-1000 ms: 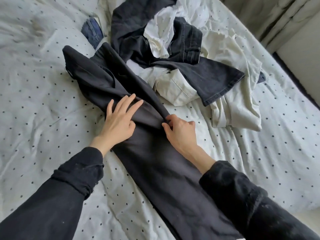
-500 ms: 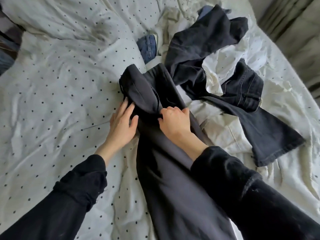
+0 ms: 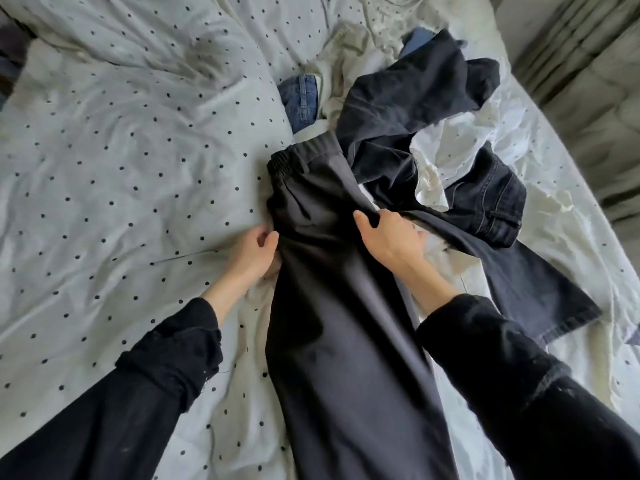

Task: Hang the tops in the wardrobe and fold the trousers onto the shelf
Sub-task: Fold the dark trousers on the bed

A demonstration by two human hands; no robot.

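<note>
A pair of black trousers [image 3: 329, 306] lies lengthwise on the bed, the elastic gathered waistband [image 3: 298, 157] at the far end and the legs running toward the person and out of the lower edge of the view. The cloth looks smooth and matte, with soft folds near the hips.

The left hand [image 3: 252, 254] holds the left edge of the trousers just under the waist; the thumb and the curled fingers pinch the cloth. The right hand [image 3: 391, 240] grips the right edge at the same height, the thumb on top and the fingers bent around the fold. Both arms wear black sleeves [image 3: 173, 351] with rolled cuffs.

To the left of the trousers the bed cover [image 3: 121, 168] lies open and wide, pale grey with small dark dots, wrinkled in shallow waves. On this side there is much free surface.

To the right it is crowded. Dark denim jeans [image 3: 485, 202] with visible seams lie twisted, one leg spread out flat toward the right edge of the bed, and they touch the black trousers near the right hand. A white crumpled top [image 3: 460, 147] sits between the dark pieces. A blue denim piece [image 3: 301, 102] shows beyond the waistband, beside a cream cloth [image 3: 346, 53]. At the far right hangs a curtain [image 3: 588, 81] in vertical pleats.
</note>
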